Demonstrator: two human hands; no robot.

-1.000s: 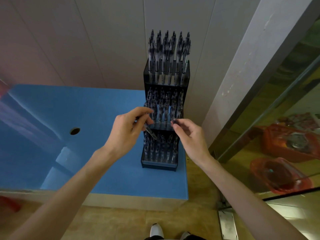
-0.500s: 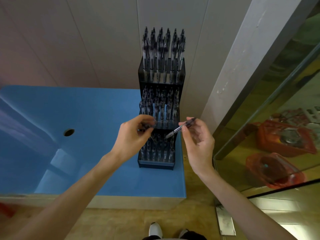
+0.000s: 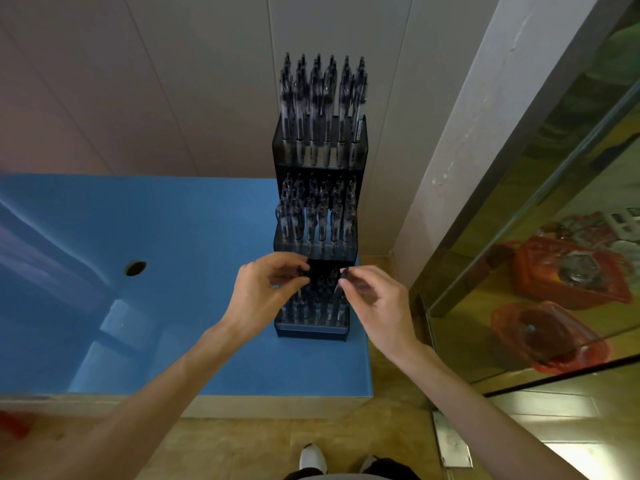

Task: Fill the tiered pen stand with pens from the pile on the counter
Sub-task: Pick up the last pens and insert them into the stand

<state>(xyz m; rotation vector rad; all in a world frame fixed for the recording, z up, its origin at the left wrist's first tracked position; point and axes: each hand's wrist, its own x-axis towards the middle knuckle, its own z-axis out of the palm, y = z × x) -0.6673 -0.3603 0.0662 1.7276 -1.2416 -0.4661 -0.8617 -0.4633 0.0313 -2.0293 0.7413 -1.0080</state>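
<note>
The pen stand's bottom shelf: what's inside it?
Pens stand upright in rows in the bottom shelf of the pen stand. The left hand and right hand, each pinching a pen, cover the shelf's upper part, so free slots can't be seen.

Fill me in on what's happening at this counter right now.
A person is loading pens into a dark three-tier pen stand at the right end of a blue counter. Both hands are at the lowest tier: the left hand and the right hand each pinch a pen there. The top and middle tiers look full.
</note>
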